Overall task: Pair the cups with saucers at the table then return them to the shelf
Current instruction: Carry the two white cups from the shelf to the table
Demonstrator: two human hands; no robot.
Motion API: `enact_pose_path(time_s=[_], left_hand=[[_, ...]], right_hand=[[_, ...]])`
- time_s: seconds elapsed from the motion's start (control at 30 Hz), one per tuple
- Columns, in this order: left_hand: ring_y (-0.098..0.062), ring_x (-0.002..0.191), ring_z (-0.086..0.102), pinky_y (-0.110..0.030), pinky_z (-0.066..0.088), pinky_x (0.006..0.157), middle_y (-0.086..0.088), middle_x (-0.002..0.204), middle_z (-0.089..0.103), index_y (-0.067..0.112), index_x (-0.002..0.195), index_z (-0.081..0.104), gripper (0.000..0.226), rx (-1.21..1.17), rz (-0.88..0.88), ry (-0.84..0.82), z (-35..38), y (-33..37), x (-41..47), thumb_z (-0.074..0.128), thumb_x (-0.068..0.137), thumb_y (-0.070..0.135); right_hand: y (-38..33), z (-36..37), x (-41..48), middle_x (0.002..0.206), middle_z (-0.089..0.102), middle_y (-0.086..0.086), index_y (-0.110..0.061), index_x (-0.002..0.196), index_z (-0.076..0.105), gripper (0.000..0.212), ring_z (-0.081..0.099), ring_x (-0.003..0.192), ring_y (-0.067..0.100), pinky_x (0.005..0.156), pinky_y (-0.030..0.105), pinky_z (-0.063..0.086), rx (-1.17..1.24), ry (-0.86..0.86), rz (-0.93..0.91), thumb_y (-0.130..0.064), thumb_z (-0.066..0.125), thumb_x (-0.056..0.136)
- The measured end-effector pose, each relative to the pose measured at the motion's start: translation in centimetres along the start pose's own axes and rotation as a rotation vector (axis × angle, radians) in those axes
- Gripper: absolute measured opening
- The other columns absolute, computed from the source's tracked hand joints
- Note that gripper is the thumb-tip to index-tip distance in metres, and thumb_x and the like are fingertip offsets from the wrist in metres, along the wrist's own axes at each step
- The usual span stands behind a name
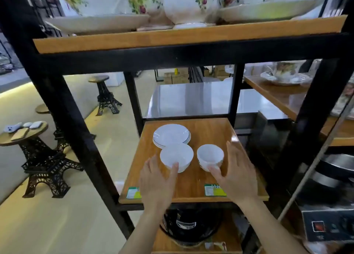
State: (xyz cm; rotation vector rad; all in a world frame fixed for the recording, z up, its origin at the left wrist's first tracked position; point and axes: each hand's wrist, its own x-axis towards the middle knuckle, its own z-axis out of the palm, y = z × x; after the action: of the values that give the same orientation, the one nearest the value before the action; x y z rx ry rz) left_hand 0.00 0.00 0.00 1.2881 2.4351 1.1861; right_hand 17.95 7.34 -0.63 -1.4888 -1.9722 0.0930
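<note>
Two white cups stand on the wooden middle shelf (pixel 208 133): a wider left cup (pixel 176 156) and a right cup (pixel 210 155) with a dark pattern on its side. Behind the left cup lies a stack of white saucers (pixel 171 135). My left hand (pixel 158 181) reaches in with spread fingers, its thumb tip touching the left cup's near side. My right hand (pixel 236 171) is also spread, thumb against the right cup's base and fingers beside it. Neither hand has closed around a cup.
Black metal posts (pixel 65 104) frame the shelf. The upper shelf (pixel 172 37) carries large floral china. A black appliance (pixel 189 227) sits on the shelf below. Eiffel-tower stools (pixel 46 169) stand at left, a steel table (pixel 201 98) lies behind, more shelving at right.
</note>
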Motion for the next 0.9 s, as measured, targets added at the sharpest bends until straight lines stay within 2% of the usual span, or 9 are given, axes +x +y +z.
enact_pose_path(time_s=[0.1, 0.13, 0.2, 0.3, 0.4, 0.5, 0.6, 0.77, 0.9], left_hand=[[-0.026, 0.122, 0.045, -0.041, 0.043, 0.093, -0.006, 0.137, 0.044, 0.014, 0.138, 0.037, 0.074, -0.068, -0.114, -0.021, 1.2, -0.5, -0.1, 0.044, 0.082, 0.064], [-0.026, 0.114, 0.05, -0.038, 0.044, 0.087, -0.005, 0.13, 0.047, 0.014, 0.132, 0.042, 0.07, -0.082, -0.153, -0.048, 1.4, -0.7, -0.1, 0.044, 0.083, 0.063], [-0.023, 0.093, 0.055, -0.036, 0.045, 0.077, -0.002, 0.108, 0.055, 0.013, 0.11, 0.054, 0.058, -0.12, -0.211, -0.065, 1.9, -0.8, 0.1, 0.047, 0.082, 0.063], [-0.015, 0.07, 0.053, -0.032, 0.039, 0.061, 0.001, 0.077, 0.058, 0.015, 0.079, 0.055, 0.042, -0.239, -0.248, -0.086, 1.9, -0.7, 0.8, 0.054, 0.082, 0.057], [-0.013, 0.063, 0.046, -0.027, 0.034, 0.056, 0.0, 0.066, 0.052, 0.011, 0.07, 0.057, 0.035, -0.439, -0.273, -0.108, 2.0, -0.5, 1.1, 0.057, 0.088, 0.041], [-0.015, 0.062, 0.043, -0.029, 0.034, 0.057, -0.001, 0.062, 0.048, 0.006, 0.067, 0.061, 0.036, -0.564, -0.345, -0.094, 2.3, -0.4, 1.2, 0.056, 0.089, 0.034], [-0.015, 0.06, 0.041, -0.031, 0.037, 0.057, -0.001, 0.064, 0.046, 0.012, 0.063, 0.059, 0.039, -0.547, -0.448, -0.127, 2.3, 0.1, 1.4, 0.049, 0.091, 0.037], [-0.015, 0.06, 0.039, -0.021, 0.032, 0.041, -0.003, 0.072, 0.043, 0.014, 0.064, 0.053, 0.039, -0.644, -0.664, -0.302, 1.6, 0.6, 2.0, 0.045, 0.092, 0.04], [-0.011, 0.049, 0.035, -0.02, 0.024, 0.034, -0.001, 0.06, 0.038, 0.013, 0.065, 0.046, 0.039, -0.665, -0.647, -0.388, 1.1, 0.8, 2.3, 0.042, 0.094, 0.038]], right_hand=[[0.7, 1.4, 0.1, 0.113, 0.068, 0.008, -0.012, 0.123, 0.053, 0.062, 0.067, 0.095, 0.021, 0.076, 0.028, 0.052, 0.086, 0.027, -0.023, -0.056, 0.061, 0.079], [0.8, 1.5, 0.0, 0.097, 0.069, 0.004, -0.016, 0.107, 0.057, 0.047, 0.066, 0.078, 0.013, 0.063, 0.019, 0.05, 0.083, -0.006, -0.001, -0.054, 0.062, 0.08], [0.9, 2.0, 0.2, 0.076, 0.06, -0.004, -0.023, 0.083, 0.05, 0.032, 0.055, 0.058, 0.006, 0.048, 0.014, 0.04, 0.126, -0.076, 0.061, -0.053, 0.061, 0.081], [1.0, 2.3, 0.5, 0.062, 0.052, -0.011, -0.027, 0.07, 0.046, 0.03, 0.05, 0.052, 0.006, 0.045, 0.015, 0.034, 0.246, -0.149, 0.176, -0.047, 0.063, 0.082], [1.0, 2.4, 0.6, 0.052, 0.047, -0.009, -0.024, 0.061, 0.049, 0.031, 0.046, 0.045, 0.005, 0.042, 0.016, 0.031, 0.428, -0.233, 0.279, -0.041, 0.066, 0.082], [1.1, 2.0, 0.8, 0.058, 0.047, -0.004, -0.017, 0.058, 0.051, 0.033, 0.044, 0.055, 0.009, 0.05, 0.019, 0.033, 0.576, -0.289, 0.362, -0.032, 0.066, 0.084], [0.8, 1.2, 1.0, 0.059, 0.047, 0.004, -0.007, 0.063, 0.058, 0.033, 0.043, 0.057, 0.011, 0.052, 0.024, 0.032, 0.693, -0.415, 0.47, -0.029, 0.062, 0.087], [0.4, -0.5, 1.5, 0.07, 0.054, 0.006, -0.008, 0.081, 0.063, 0.03, 0.046, 0.048, 0.012, 0.038, 0.019, 0.036, 0.791, -0.634, 0.697, -0.036, 0.056, 0.091], [-0.5, -0.8, 1.4, 0.092, 0.059, 0.013, -0.008, 0.085, 0.056, 0.033, 0.061, 0.074, 0.021, 0.05, 0.025, 0.049, 0.991, -0.63, 0.809, -0.038, 0.047, 0.096]])
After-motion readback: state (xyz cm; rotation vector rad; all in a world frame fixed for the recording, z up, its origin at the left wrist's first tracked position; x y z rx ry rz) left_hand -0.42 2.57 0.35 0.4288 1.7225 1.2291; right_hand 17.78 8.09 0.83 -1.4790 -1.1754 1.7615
